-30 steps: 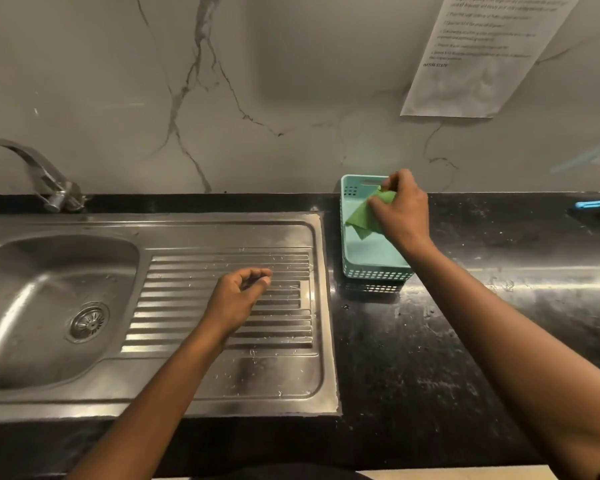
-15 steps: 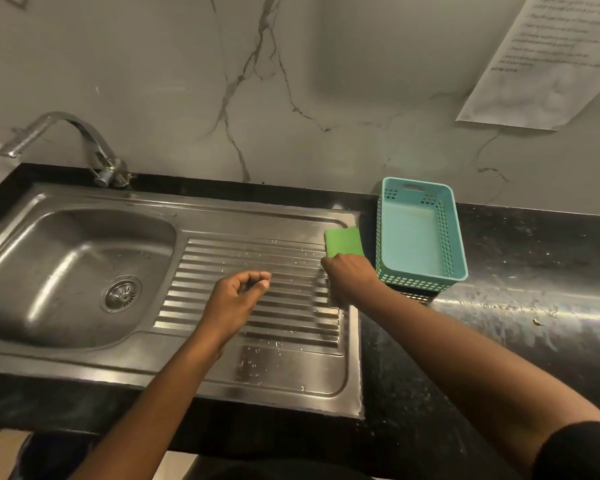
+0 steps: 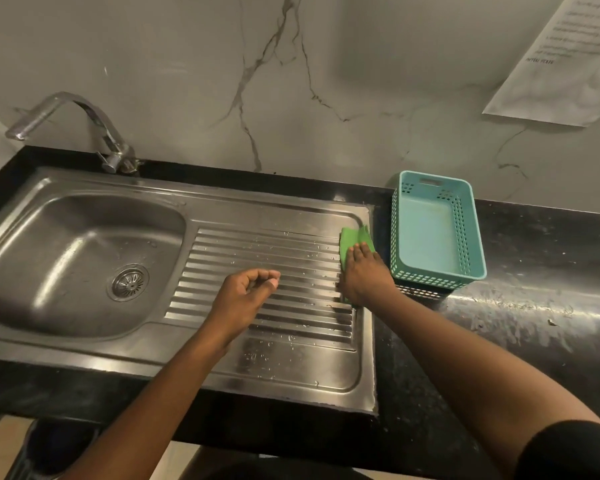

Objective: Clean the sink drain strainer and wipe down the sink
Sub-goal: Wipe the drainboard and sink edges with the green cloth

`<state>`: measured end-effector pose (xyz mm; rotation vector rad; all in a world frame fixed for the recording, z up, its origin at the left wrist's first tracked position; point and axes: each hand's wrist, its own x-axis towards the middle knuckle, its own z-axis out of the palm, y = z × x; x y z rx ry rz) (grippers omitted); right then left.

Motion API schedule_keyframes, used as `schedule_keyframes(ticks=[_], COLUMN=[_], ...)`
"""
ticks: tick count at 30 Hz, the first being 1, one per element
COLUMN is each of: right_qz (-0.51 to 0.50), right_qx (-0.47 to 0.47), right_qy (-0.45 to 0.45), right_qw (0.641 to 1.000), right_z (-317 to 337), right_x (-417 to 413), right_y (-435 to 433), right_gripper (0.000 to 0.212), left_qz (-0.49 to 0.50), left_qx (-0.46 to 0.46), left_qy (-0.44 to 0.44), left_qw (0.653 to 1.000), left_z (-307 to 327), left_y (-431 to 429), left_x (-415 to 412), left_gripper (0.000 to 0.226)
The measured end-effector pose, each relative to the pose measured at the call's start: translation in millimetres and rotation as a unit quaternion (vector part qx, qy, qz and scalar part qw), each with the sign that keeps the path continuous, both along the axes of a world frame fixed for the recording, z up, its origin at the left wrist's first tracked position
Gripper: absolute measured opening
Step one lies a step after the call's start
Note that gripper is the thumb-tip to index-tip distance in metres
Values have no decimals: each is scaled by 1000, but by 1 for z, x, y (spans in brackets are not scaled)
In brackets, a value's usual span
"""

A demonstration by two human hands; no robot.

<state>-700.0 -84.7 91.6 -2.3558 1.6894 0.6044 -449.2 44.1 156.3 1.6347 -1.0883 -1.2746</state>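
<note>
A stainless steel sink [image 3: 66, 237] with a ribbed drainboard [image 3: 267, 265] is set into a black counter. The round drain strainer [image 3: 129, 281] sits in the bottom of the basin. My right hand [image 3: 362, 271] lies flat on a green cloth [image 3: 352, 242], pressing it onto the drainboard's right edge. Hovering over the middle of the ribs, my left hand [image 3: 246, 292] is loosely curled with nothing in it. Water droplets dot the drainboard.
An empty teal plastic basket [image 3: 433, 268] stands on the counter just right of the sink. A chrome tap [image 3: 80, 126] rises at the back left. A printed paper sheet [image 3: 565, 64] hangs on the marble wall. The black counter [image 3: 534, 306] stretches right.
My right hand took the green cloth out of the teal basket and brought it down onto the drainboard's right edge, now pressed flat. The view swung left. My left hand stayed put.
</note>
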Motion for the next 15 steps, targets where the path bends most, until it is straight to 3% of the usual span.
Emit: schedule_keyframes(ticks=[4, 11, 15], right_qz=[2, 22, -12], right_qx=[-39, -51, -43], right_qy=[-5, 6, -32], right_qw=[999, 998, 998], right_z=[1, 0, -7], right_x=[3, 6, 4], right_y=[30, 104, 151], right_gripper=[67, 69, 64], left_qz=[-15, -25, -56], left_qx=[2, -2, 7], left_qy=[1, 1, 3], left_qw=[1000, 1000, 998], left_z=[-2, -8, -15], left_y=[-1, 2, 5], left_x=[3, 7, 14], left_gripper=[19, 20, 18])
